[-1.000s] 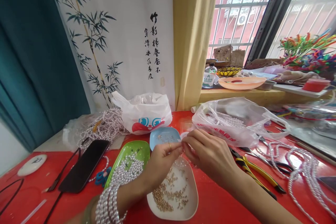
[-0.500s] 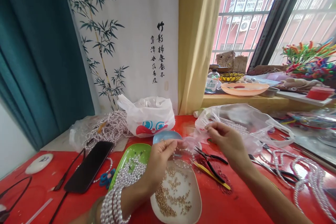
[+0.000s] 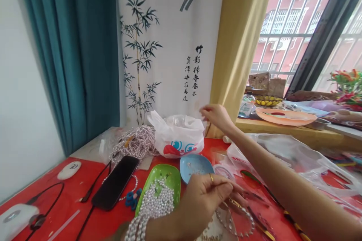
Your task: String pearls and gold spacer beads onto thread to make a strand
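My left hand (image 3: 207,200) is closed in a pinch around a beaded strand (image 3: 252,221), which hangs in a loop with gold-coloured beads near its top. Raised in front of the yellow curtain, my right hand (image 3: 216,116) has its fingers pressed together; whatever is in them, if anything, is too fine to see. Below my left hand, a pale tray (image 3: 234,236) with gold beads is mostly hidden. Left of that hand lies a green tray (image 3: 177,180) of silvery pearl beads (image 3: 158,199). Several pearl strands (image 3: 137,228) circle my left wrist.
Behind the hands are a blue dish (image 3: 195,162), a white plastic bag (image 3: 181,131) and a pile of pearl strands (image 3: 135,141). A phone (image 3: 115,182) and cables lie left. Pliers (image 3: 254,196) and a clear bag (image 3: 285,154) are on the right, partly under my arm.
My right hand has risen, away from my left hand and over the table's back edge. The left hand still pinches the beaded strand. The view has swung left and up.
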`<move>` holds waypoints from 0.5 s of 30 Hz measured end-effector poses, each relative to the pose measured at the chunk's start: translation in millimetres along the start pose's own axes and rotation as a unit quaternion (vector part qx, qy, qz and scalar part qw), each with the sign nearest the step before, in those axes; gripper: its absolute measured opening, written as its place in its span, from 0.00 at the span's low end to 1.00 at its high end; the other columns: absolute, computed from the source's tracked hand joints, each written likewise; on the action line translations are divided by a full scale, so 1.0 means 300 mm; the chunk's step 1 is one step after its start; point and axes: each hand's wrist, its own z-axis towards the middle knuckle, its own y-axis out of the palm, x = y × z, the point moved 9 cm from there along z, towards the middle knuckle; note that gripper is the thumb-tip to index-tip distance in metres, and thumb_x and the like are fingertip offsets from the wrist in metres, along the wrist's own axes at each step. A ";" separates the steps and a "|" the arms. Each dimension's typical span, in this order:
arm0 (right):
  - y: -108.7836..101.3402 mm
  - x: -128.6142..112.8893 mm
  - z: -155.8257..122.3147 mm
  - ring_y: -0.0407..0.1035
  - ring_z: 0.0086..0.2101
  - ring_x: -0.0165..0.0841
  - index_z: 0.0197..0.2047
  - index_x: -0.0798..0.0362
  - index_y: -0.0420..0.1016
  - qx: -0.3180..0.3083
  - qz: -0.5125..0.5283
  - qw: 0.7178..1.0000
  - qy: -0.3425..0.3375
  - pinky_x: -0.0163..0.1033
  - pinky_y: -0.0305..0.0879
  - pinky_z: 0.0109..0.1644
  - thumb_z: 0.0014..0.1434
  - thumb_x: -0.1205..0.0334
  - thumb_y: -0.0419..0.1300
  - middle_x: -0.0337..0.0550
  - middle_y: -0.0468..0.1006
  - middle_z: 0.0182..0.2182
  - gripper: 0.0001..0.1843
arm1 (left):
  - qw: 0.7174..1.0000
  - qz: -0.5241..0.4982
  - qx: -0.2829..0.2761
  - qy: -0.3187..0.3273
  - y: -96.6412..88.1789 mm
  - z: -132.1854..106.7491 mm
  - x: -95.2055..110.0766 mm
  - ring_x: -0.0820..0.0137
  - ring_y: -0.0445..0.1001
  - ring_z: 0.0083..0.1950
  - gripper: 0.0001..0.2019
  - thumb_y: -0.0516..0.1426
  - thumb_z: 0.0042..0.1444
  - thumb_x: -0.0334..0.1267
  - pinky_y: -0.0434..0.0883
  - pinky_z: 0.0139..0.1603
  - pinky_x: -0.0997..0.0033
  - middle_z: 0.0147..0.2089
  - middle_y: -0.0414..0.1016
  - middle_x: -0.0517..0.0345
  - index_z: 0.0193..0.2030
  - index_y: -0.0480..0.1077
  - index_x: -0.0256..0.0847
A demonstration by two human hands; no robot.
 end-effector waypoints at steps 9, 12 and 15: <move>0.254 -0.108 0.123 0.67 0.40 0.34 0.48 0.55 0.65 -0.114 -0.067 0.991 -0.032 0.44 0.66 0.42 0.59 0.61 0.52 0.45 0.68 0.46 0.14 | 0.999 -0.019 0.015 0.029 -0.009 -0.002 0.067 0.70 0.73 0.23 0.20 0.56 0.46 0.51 0.68 0.28 0.70 0.26 0.77 0.46 0.33 0.74 0.33; 0.275 -0.068 0.116 0.67 0.41 0.34 0.48 0.54 0.66 -0.159 -0.125 0.979 -0.018 0.44 0.65 0.42 0.60 0.61 0.52 0.45 0.68 0.46 0.13 | 1.000 -0.009 0.006 0.023 -0.008 0.003 0.058 0.70 0.73 0.24 0.21 0.55 0.46 0.52 0.68 0.29 0.69 0.27 0.77 0.45 0.34 0.74 0.33; 0.270 -0.053 0.109 0.67 0.41 0.34 0.48 0.54 0.65 -0.189 -0.169 0.967 -0.024 0.44 0.65 0.42 0.59 0.61 0.52 0.45 0.68 0.46 0.13 | 1.000 -0.016 -0.014 0.014 0.002 0.006 0.047 0.69 0.74 0.24 0.22 0.56 0.46 0.52 0.69 0.29 0.69 0.28 0.77 0.45 0.34 0.74 0.32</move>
